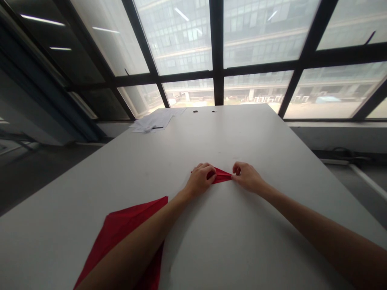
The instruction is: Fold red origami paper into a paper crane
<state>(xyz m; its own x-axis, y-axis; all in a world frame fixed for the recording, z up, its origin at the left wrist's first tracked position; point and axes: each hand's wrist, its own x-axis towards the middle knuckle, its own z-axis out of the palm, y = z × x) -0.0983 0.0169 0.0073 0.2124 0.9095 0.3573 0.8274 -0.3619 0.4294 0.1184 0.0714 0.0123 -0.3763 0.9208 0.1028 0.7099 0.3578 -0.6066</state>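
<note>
A small piece of folded red paper (220,175) lies between my hands near the middle of the white table (242,241), narrowing to a point at its right end. My left hand (201,177) is closed on its left part, with the thumb and fingers curled together and covering most of that side. At the pointed right tip, my right hand (246,176) pinches the paper between thumb and finger. A larger red sheet or stack of sheets (121,225) lies on the table at lower left, partly hidden under my left forearm.
White papers (155,121) lie spread at the table's far left corner, with a dark pen-like thing (157,127) on them. Two small dark spots or holes (195,111) mark the far edge. Beyond stand large windows with black frames (216,52).
</note>
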